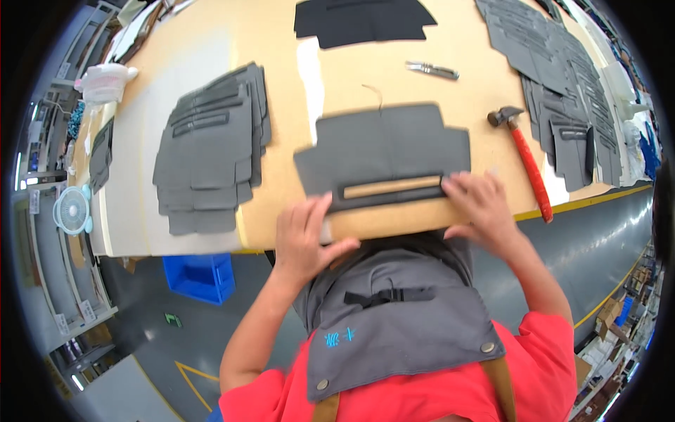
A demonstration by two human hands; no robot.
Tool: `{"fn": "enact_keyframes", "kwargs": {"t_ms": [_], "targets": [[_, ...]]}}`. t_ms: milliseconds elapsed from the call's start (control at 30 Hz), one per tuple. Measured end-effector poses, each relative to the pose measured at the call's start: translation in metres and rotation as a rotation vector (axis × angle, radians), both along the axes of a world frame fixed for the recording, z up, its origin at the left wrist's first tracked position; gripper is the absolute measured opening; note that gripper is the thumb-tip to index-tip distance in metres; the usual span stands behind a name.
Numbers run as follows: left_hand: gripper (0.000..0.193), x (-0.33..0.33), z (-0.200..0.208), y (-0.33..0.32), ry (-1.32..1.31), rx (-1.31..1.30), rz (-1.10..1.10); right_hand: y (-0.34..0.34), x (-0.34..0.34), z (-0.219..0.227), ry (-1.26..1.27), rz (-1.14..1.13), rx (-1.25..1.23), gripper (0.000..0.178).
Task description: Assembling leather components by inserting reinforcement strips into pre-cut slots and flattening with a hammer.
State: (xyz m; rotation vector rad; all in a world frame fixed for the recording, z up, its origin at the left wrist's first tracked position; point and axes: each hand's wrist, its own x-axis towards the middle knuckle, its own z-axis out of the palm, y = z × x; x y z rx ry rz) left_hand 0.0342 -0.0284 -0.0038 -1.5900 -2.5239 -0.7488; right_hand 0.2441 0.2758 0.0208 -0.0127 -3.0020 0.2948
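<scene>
A dark grey flat panel (383, 148) with notched corners and a long slot near its front edge lies on the table before me. Bare tabletop shows through the slot. My left hand (304, 232) rests at the panel's near left corner, fingers stretched out and thumb spread to the side. At the near right corner, my right hand (484, 208) lays its fingers on the panel's edge, thumb apart. Neither hand is closed around the panel. Right of it lies a hammer (526, 158) with a red handle, and beyond it a small metal cutter knife (432, 69).
Stacks of similar panels lie at the left (211, 151) and right (562, 91). A black panel (362, 22) sits at the far side of the table (281, 211). A blue crate (200, 278) stands below the table's front edge; a small fan (72, 209) is at far left.
</scene>
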Motion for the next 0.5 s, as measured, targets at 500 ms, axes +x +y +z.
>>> {"fn": "enact_keyframes", "kwargs": {"t_ms": [500], "targets": [[0.029, -0.216, 0.091, 0.155, -1.096, 0.375, 0.245, 0.172, -0.234, 0.053, 0.341, -0.267, -1.02, 0.018]]}}
